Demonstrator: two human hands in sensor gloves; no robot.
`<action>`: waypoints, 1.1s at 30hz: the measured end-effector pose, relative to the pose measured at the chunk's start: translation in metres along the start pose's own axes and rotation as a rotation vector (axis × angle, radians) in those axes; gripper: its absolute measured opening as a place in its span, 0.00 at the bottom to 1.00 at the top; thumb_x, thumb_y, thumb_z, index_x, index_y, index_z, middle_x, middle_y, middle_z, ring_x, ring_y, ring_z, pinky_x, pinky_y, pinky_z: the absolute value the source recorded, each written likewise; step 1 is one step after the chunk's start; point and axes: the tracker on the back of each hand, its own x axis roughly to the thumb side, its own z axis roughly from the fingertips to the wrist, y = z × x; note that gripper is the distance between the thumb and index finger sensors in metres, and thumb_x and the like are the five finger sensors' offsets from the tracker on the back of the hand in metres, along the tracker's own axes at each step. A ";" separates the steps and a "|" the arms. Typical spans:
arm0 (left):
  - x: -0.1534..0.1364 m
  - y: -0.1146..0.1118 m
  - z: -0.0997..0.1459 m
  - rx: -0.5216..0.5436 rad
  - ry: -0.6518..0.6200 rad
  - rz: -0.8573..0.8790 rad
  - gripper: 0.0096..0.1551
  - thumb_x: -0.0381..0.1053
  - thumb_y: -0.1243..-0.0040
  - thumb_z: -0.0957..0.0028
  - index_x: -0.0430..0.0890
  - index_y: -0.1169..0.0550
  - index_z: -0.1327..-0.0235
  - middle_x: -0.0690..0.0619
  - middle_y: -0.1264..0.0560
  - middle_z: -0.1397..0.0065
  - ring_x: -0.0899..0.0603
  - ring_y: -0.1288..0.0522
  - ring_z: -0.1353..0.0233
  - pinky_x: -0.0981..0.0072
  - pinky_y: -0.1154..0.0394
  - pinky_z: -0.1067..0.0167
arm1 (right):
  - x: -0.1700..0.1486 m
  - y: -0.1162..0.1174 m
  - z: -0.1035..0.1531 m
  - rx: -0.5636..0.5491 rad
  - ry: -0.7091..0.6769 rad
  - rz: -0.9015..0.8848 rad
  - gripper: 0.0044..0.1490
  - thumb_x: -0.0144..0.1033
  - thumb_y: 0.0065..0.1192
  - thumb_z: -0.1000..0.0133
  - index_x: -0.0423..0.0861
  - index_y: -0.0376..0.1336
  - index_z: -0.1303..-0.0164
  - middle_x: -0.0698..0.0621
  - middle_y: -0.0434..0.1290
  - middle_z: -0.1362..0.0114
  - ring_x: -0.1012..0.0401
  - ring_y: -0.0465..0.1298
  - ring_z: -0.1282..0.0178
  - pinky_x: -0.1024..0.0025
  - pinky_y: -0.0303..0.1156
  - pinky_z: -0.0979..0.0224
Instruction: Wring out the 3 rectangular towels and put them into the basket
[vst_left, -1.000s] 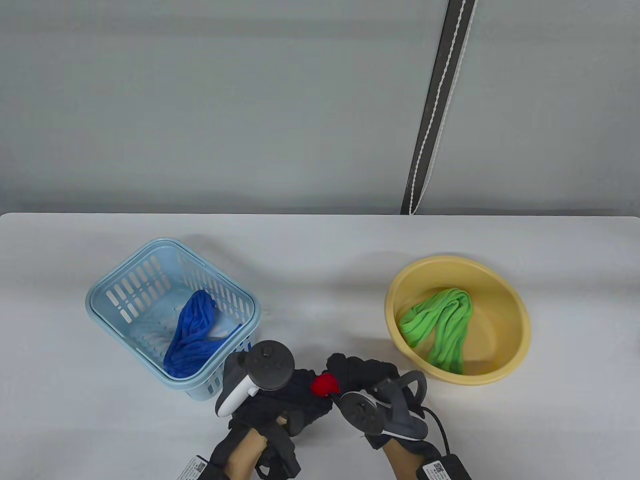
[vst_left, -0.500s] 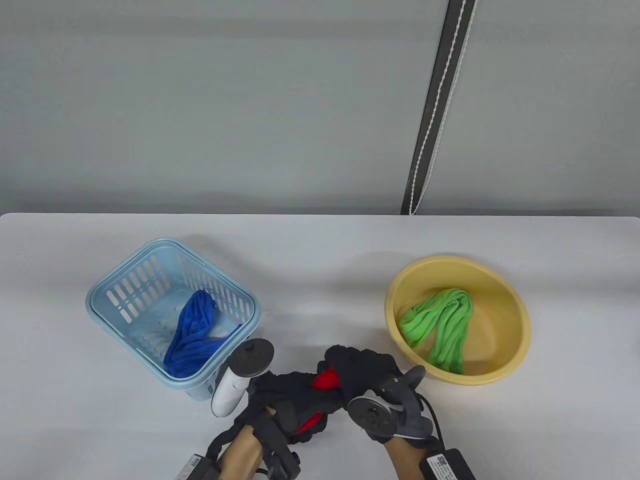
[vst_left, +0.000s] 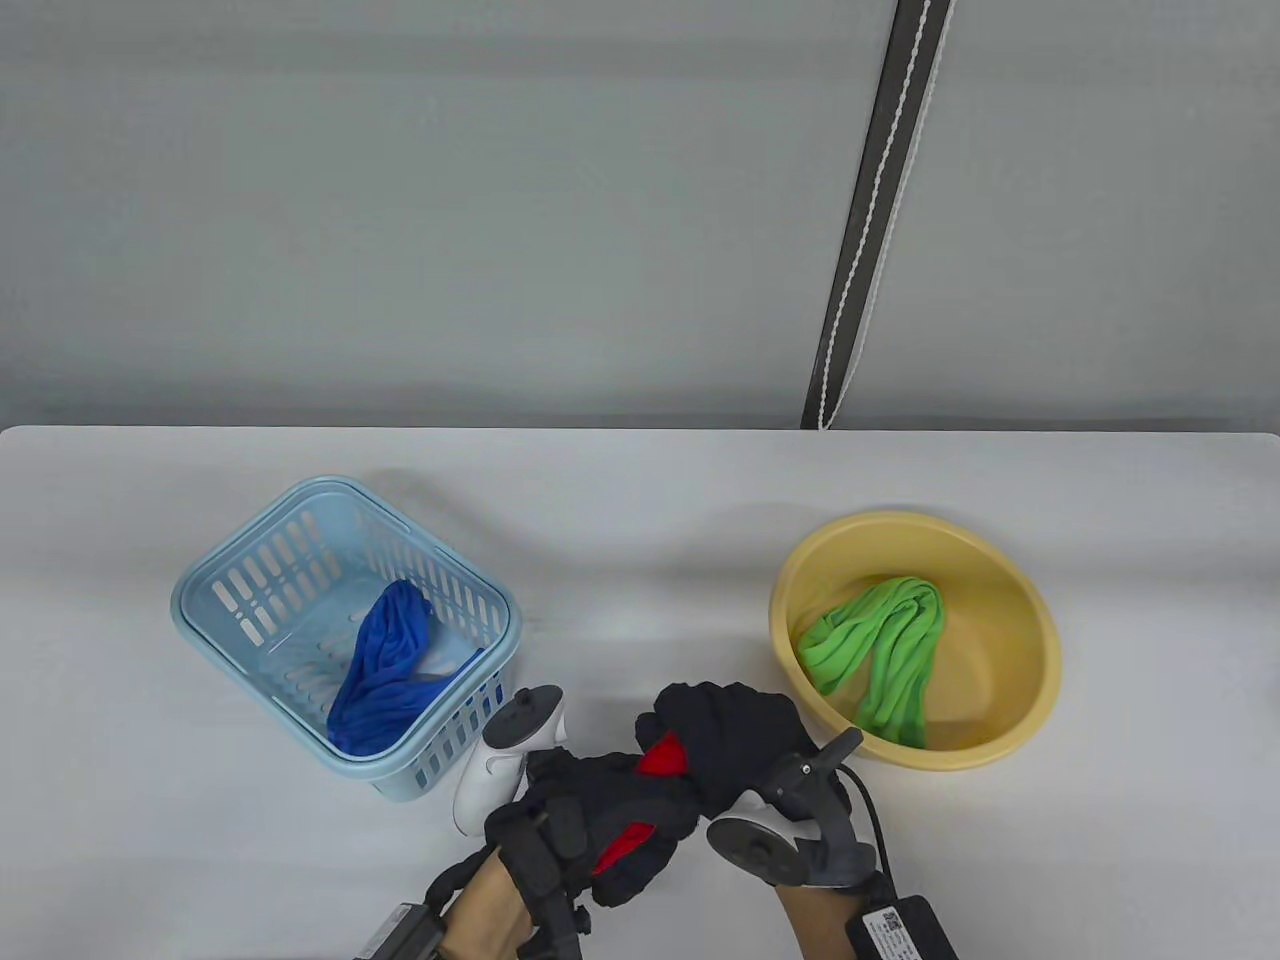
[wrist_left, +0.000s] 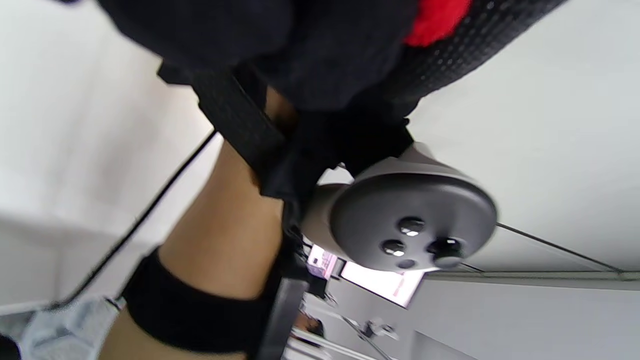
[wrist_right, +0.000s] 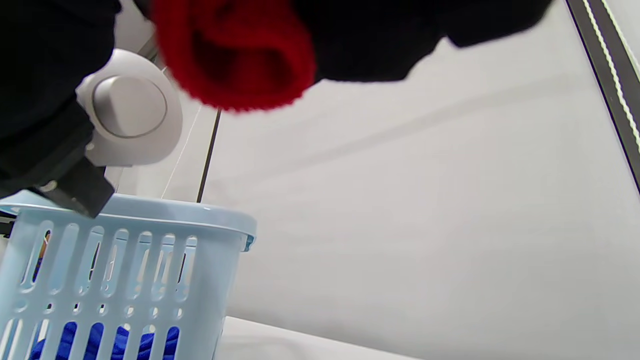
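Both gloved hands grip a rolled red towel (vst_left: 660, 760) above the table's front edge, between basket and basin. My left hand (vst_left: 610, 810) curls round its near end, where red cloth (vst_left: 622, 850) pokes out. My right hand (vst_left: 730, 735) clenches the far end. The red towel (wrist_right: 235, 55) bulges from the fist in the right wrist view, and a red edge (wrist_left: 437, 20) shows in the left wrist view. A blue towel (vst_left: 385, 665) lies in the light blue basket (vst_left: 215, 590). A green towel (vst_left: 885, 645) lies in the yellow basin (vst_left: 1030, 620).
The basket (wrist_right: 150, 250) stands just left of the hands, the basin just right of them. A dark strap with white cord (vst_left: 865, 210) hangs against the grey wall behind the table.
The hands have twisted the red towel against each other: the left tracker swung from on top of the hand down toward the basket, and more red cloth shows under the left hand.
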 end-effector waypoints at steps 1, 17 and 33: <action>-0.001 0.001 0.000 -0.014 -0.010 0.011 0.20 0.62 0.36 0.38 0.43 0.15 0.64 0.57 0.14 0.77 0.49 0.19 0.83 0.57 0.19 0.84 | 0.001 0.000 0.000 0.004 0.004 -0.002 0.25 0.54 0.55 0.36 0.45 0.63 0.43 0.51 0.79 0.61 0.59 0.80 0.75 0.60 0.79 0.69; 0.002 0.003 0.004 0.036 0.012 -0.125 0.21 0.65 0.39 0.37 0.45 0.17 0.59 0.57 0.14 0.73 0.49 0.18 0.79 0.58 0.19 0.81 | 0.002 -0.002 0.000 0.011 0.012 0.055 0.24 0.52 0.63 0.38 0.45 0.64 0.43 0.49 0.80 0.58 0.57 0.81 0.72 0.57 0.79 0.66; 0.054 -0.016 0.042 0.568 0.169 -1.018 0.45 0.70 0.34 0.43 0.40 0.30 0.26 0.44 0.16 0.41 0.38 0.15 0.53 0.46 0.17 0.55 | 0.001 -0.007 0.002 0.288 0.086 0.098 0.50 0.52 0.76 0.46 0.50 0.54 0.18 0.38 0.65 0.18 0.38 0.68 0.19 0.33 0.66 0.27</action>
